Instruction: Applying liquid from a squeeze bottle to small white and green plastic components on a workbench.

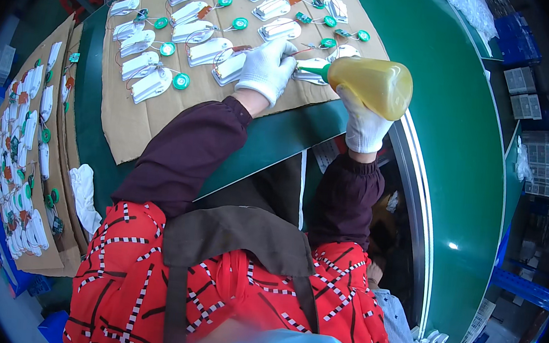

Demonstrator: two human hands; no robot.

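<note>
My right hand, in a white glove, is wrapped round a squeeze bottle of yellowish liquid. The bottle is tilted on its side, its green nozzle pointing left over a white plastic housing. Close to the nozzle tip, my gloved left hand has its fingers drawn together; what they hold is hidden. Just left of that hand lies another white housing. Several more housings stand in rows on the cardboard sheet, wired to green round discs and small circuit boards.
To the left, a second cardboard sheet carries many similar wired housings. A white glove lies beside it. On the right runs a green surface with a pale metal edge. Part of another person in a patterned sleeve shows at lower right.
</note>
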